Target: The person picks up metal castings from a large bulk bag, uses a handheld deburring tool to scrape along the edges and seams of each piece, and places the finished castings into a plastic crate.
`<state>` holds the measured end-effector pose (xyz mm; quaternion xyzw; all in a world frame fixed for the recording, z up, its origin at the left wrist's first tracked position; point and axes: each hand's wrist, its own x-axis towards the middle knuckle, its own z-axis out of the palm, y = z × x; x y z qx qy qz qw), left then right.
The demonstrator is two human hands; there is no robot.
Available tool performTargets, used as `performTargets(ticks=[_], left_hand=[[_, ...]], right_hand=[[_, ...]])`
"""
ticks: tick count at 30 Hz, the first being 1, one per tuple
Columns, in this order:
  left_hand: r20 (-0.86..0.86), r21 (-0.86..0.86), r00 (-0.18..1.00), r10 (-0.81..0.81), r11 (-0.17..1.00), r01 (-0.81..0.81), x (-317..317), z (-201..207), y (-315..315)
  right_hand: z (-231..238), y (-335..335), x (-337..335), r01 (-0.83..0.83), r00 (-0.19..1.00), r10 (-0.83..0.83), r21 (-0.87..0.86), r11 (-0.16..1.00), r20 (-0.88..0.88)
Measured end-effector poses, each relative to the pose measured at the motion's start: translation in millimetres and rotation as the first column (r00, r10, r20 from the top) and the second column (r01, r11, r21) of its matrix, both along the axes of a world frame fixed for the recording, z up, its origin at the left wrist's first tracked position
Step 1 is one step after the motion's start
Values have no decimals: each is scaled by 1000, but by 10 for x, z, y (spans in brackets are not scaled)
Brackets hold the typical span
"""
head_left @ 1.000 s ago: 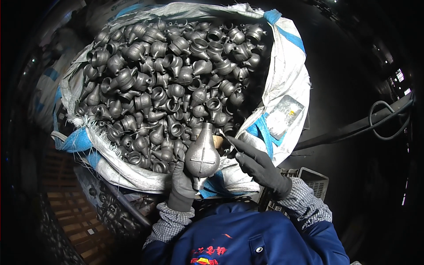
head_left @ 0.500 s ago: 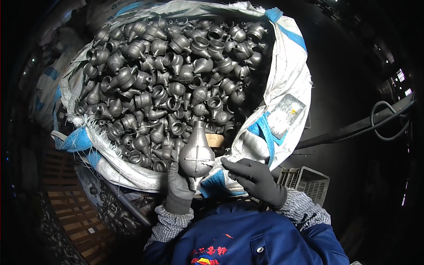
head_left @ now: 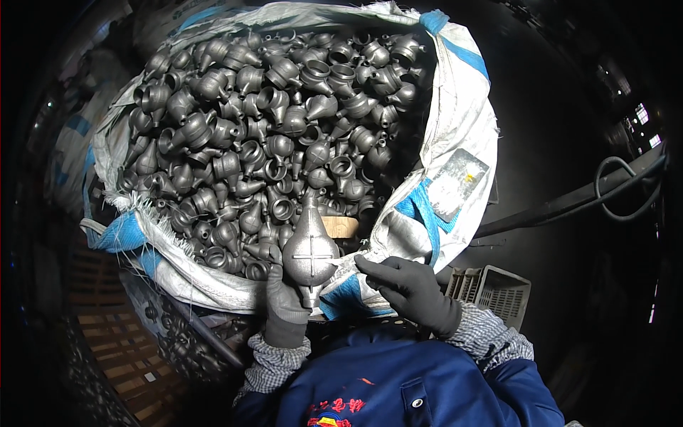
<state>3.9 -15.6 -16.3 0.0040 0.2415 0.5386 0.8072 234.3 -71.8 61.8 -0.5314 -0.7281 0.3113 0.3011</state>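
Holding a grey metal casting (head_left: pixel 311 250) upright over the near edge of a big white sack (head_left: pixel 455 135).

Its pear-shaped body has a raised cross seam on the belly and its narrow neck points up; the left hand (head_left: pixel 284 307), in a dark grey glove, has its fingers closed round the stubby lower end. Just beside it to the right, the right hand (head_left: pixel 409 288), gloved the same, rests with curled fingers on the sack's folded rim, its fingertips near the casting's side; whether they pinch anything I cannot tell. Behind the casting, the sack with its blue straps is heaped full of similar dark castings (head_left: pixel 277 121). A grey plastic crate (head_left: pixel 491 288) sits lower right, and a black hose (head_left: pixel 626 188) loops beyond it.
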Motion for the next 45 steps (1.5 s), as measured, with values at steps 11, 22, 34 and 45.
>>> performTargets(ticks=[11,22,34,45], left_hand=[[-19,-18,998,-58,998,58,-73,-55,-32],[-39,33,998,49,998,-47,-2,42,-29],[-14,30,1000,20,999,-20,-21,15,-13],[-102,133,995,-10,991,23,100,184,-63]], right_hand=[[63,-15,0,-14,997,11,33,999,73],[122,1,35,-47,999,48,-64,997,15],[188,-1,66,-75,997,75,-105,992,0],[-61,108,-14,-11,843,-193,-373,928,-503]])
